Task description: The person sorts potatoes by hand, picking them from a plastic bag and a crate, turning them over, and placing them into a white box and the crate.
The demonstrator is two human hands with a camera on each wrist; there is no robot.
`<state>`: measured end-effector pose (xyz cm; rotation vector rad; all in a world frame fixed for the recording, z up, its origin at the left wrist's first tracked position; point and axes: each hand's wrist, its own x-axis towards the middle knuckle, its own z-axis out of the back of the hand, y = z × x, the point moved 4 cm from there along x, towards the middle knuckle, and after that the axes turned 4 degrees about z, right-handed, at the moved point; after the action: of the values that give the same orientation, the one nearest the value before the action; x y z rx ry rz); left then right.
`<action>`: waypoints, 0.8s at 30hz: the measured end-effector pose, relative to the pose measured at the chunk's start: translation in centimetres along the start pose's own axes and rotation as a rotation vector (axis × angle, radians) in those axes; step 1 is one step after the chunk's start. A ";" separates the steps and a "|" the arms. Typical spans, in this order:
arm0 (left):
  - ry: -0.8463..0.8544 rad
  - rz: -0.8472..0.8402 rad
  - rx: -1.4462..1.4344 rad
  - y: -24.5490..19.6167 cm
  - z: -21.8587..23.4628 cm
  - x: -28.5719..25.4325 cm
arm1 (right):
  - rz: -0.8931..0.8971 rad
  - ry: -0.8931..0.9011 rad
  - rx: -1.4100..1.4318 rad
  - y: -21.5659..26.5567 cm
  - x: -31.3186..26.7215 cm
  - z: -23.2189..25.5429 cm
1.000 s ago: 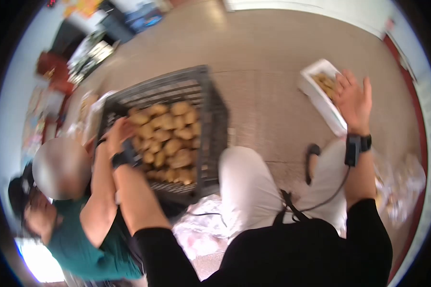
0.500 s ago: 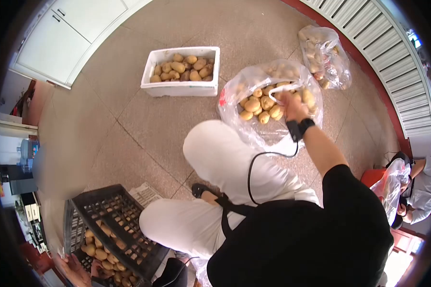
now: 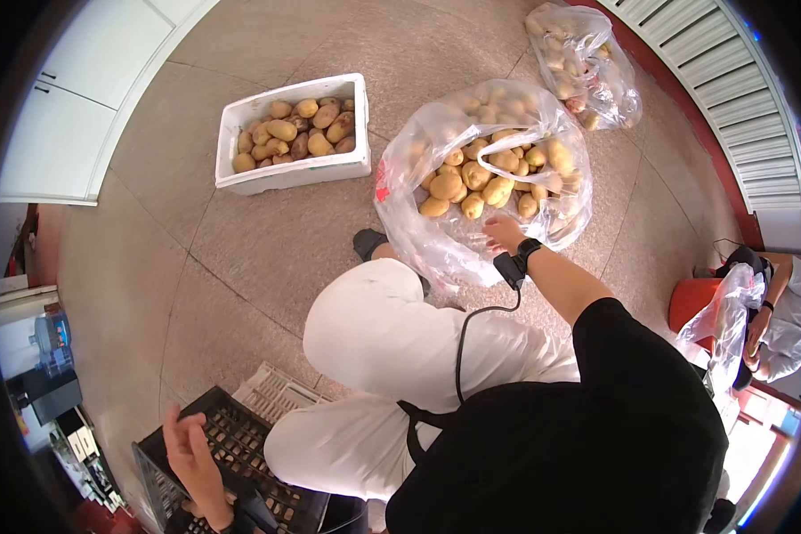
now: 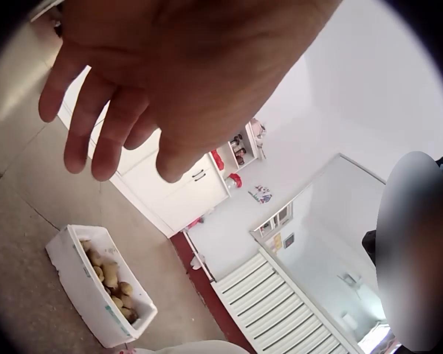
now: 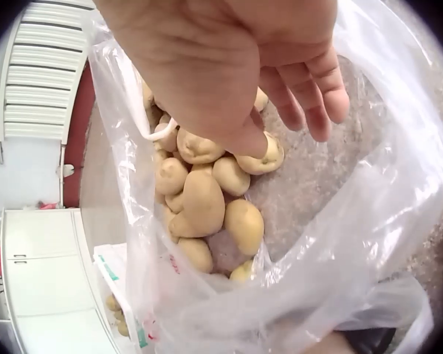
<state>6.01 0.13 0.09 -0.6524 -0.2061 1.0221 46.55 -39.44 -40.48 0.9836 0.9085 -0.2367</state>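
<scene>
My right hand [image 3: 505,233] is over the near side of a clear plastic bag [image 3: 400,214], which lies wide open on the floor with potatoes [image 3: 472,178] in it. In the right wrist view its fingers hang relaxed and hold nothing; the thumb tip overlaps a potato [image 5: 269,156]. My left hand [image 3: 194,467] is raised over a black slatted crate [image 3: 231,427] at lower left. Its fingers are spread and the palm is bare in the left wrist view. Potatoes show through the crate's slats.
A white foam box [image 3: 267,182] of potatoes stands left of the bag. Another filled plastic bag [image 3: 587,71] lies beyond, near the wall. At far right, a person [image 3: 779,325] sits by a red bucket [image 3: 690,303]. White cabinets [image 3: 80,107] line the upper left.
The head view has turned from the crate towards the bag. My right hand has moved from over the foam box to among the bag's potatoes, then back to its near side.
</scene>
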 end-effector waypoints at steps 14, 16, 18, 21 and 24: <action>-0.199 0.194 0.374 2.9 1.4 1.3 | 0.002 -0.267 -0.232 1.7 10.5 1.9; -0.199 0.188 0.344 3.6 1.5 1.5 | 0.096 -0.435 -0.358 0.3 12.9 2.6; -0.187 0.198 0.343 3.9 1.4 1.7 | 0.098 -0.471 -0.377 -0.9 14.4 2.8; -0.172 0.206 0.334 4.2 1.4 1.7 | 0.206 -0.665 -0.328 0.1 12.8 3.2; -0.170 0.209 0.330 4.2 1.4 1.8 | 0.210 -0.764 -0.127 -2.0 12.7 3.9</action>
<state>3.31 3.70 -1.57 -0.2906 -0.1144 1.2806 55.57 -40.96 -50.37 0.7686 0.1198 -0.3391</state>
